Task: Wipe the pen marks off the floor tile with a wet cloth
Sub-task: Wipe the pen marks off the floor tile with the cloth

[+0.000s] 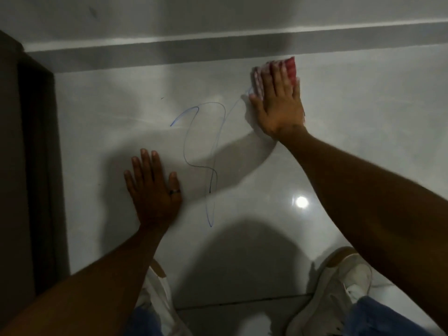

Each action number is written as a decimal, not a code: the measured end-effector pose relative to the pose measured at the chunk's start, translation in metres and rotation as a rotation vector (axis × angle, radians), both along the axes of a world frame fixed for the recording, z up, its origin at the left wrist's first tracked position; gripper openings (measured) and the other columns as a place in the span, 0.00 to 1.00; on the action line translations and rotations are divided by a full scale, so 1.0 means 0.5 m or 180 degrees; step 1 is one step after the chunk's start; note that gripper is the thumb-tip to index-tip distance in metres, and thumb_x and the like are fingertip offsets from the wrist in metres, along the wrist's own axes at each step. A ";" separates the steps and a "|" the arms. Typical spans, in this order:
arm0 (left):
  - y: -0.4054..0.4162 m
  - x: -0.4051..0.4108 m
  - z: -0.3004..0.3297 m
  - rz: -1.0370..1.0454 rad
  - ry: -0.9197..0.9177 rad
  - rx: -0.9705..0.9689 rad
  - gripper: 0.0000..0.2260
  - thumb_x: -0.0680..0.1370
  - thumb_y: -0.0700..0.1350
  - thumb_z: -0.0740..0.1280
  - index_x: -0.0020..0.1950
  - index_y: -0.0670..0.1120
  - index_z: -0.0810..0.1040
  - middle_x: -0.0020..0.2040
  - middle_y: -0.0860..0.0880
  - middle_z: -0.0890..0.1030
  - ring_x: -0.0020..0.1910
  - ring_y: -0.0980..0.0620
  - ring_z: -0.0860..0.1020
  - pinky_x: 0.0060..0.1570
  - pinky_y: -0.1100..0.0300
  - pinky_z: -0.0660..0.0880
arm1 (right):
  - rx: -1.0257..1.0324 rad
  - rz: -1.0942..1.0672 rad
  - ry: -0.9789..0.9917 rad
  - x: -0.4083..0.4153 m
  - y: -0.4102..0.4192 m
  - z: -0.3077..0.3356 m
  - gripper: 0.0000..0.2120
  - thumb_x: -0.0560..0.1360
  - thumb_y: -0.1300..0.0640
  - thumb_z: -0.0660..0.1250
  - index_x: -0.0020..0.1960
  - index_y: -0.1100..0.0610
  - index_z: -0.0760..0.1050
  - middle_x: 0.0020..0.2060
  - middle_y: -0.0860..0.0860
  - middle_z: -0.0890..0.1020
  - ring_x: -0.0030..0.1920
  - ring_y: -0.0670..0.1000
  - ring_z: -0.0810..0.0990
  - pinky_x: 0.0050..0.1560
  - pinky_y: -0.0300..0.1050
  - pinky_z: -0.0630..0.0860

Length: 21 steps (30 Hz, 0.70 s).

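A glossy white floor tile (339,132) carries a looping blue pen mark (186,151) across its middle. My right hand (278,105) lies flat on a red and white cloth (291,69), pressing it to the tile at the mark's upper right end, close to the wall. Most of the cloth is hidden under the palm and fingers. My left hand (152,187), with a dark ring on one finger, rests flat on the tile just left of the mark, fingers spread and holding nothing.
A white skirting board (169,54) and wall run along the far edge. A dark wooden frame (29,154) stands at the left. My white shoes (339,287) are planted at the bottom, near a grout line (242,303). A lamp's reflection (301,202) shines on the tile.
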State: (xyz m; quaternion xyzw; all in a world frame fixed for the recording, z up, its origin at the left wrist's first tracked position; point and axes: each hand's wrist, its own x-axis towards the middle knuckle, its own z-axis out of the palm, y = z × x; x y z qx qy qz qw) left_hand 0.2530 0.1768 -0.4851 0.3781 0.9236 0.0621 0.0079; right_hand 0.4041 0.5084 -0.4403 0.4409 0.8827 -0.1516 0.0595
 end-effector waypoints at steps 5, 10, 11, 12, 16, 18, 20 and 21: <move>-0.002 -0.003 -0.010 -0.0071 0.0132 0.0037 0.30 0.88 0.57 0.52 0.88 0.44 0.57 0.87 0.40 0.60 0.86 0.37 0.59 0.84 0.36 0.54 | -0.0103 -0.0180 -0.0023 -0.113 -0.049 0.025 0.43 0.82 0.29 0.39 0.88 0.55 0.42 0.88 0.58 0.45 0.88 0.58 0.43 0.87 0.61 0.41; -0.007 -0.005 -0.011 -0.0075 0.0072 0.0043 0.31 0.88 0.57 0.52 0.88 0.44 0.56 0.88 0.41 0.58 0.87 0.38 0.56 0.85 0.37 0.51 | -0.0089 0.1039 0.0077 -0.059 -0.199 0.024 0.42 0.83 0.30 0.41 0.88 0.56 0.46 0.88 0.58 0.48 0.88 0.57 0.46 0.86 0.64 0.48; -0.007 -0.005 -0.011 -0.0072 0.0040 0.0031 0.31 0.88 0.57 0.52 0.88 0.44 0.56 0.88 0.41 0.57 0.87 0.38 0.56 0.85 0.36 0.50 | -0.0027 0.1340 0.0072 -0.029 -0.225 0.016 0.42 0.83 0.31 0.42 0.88 0.56 0.48 0.87 0.58 0.50 0.88 0.58 0.48 0.86 0.64 0.50; -0.008 -0.006 -0.012 -0.0065 0.0020 0.0018 0.31 0.87 0.57 0.52 0.88 0.44 0.56 0.88 0.41 0.57 0.87 0.38 0.56 0.85 0.36 0.50 | 0.0052 0.1690 0.0077 0.001 -0.237 0.003 0.41 0.84 0.31 0.45 0.87 0.57 0.51 0.87 0.58 0.53 0.87 0.58 0.50 0.86 0.64 0.52; -0.006 -0.002 -0.006 -0.0032 0.0009 -0.0007 0.31 0.87 0.56 0.53 0.88 0.43 0.57 0.88 0.40 0.58 0.87 0.37 0.57 0.84 0.34 0.53 | 0.0177 0.2083 0.0244 0.034 -0.138 -0.019 0.37 0.85 0.36 0.55 0.86 0.56 0.58 0.85 0.58 0.61 0.86 0.60 0.57 0.86 0.64 0.54; -0.005 -0.003 -0.004 -0.0008 0.0020 -0.0008 0.31 0.87 0.56 0.53 0.87 0.43 0.58 0.87 0.40 0.59 0.87 0.37 0.58 0.84 0.34 0.54 | 0.0144 0.1376 0.0210 0.009 -0.076 -0.012 0.37 0.85 0.35 0.49 0.87 0.55 0.56 0.86 0.57 0.58 0.87 0.59 0.54 0.86 0.65 0.53; -0.003 -0.003 -0.003 -0.0010 0.0040 0.0008 0.31 0.87 0.56 0.53 0.87 0.43 0.59 0.87 0.40 0.59 0.86 0.36 0.58 0.84 0.35 0.55 | 0.0168 0.0540 0.0090 -0.023 -0.036 -0.009 0.37 0.85 0.33 0.44 0.88 0.53 0.49 0.88 0.55 0.51 0.88 0.56 0.48 0.87 0.63 0.47; -0.002 -0.003 -0.003 -0.0026 0.0050 0.0013 0.31 0.87 0.56 0.53 0.87 0.43 0.58 0.87 0.39 0.60 0.86 0.36 0.59 0.84 0.34 0.55 | 0.0169 0.0190 0.0057 -0.039 -0.026 -0.010 0.38 0.85 0.33 0.42 0.88 0.53 0.47 0.88 0.55 0.49 0.88 0.56 0.46 0.87 0.62 0.45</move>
